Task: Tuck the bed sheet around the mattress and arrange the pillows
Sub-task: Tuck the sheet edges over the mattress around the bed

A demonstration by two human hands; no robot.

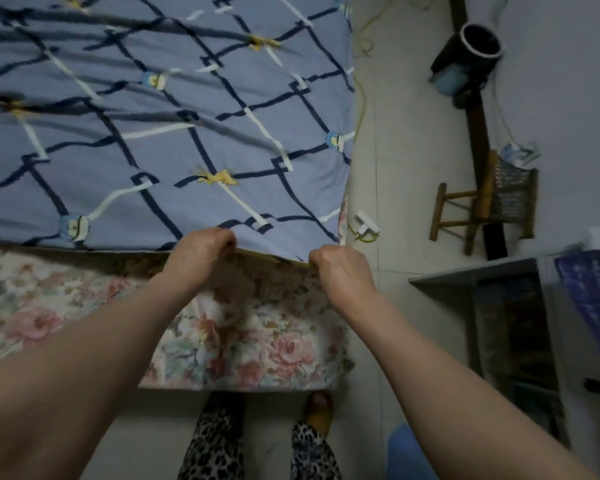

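A blue bed sheet point(160, 133) with dark and white crossing lines covers the top of the bed. Its near edge stops short, leaving a strip of floral mattress point(250, 344) bare below it. My left hand point(201, 252) grips the sheet's near edge with curled fingers. My right hand point(340, 271) grips the same edge at the sheet's near right corner. The edge between the two hands is lifted slightly off the mattress. No pillows are in view.
A tiled floor strip runs along the bed's right side with a white plug point(366, 225) on a yellow cord. Beyond it stand a small wooden stool point(485, 206), a dark bucket point(478, 43) and a grey shelf unit point(513, 327). My legs point(257, 441) stand at the mattress foot.
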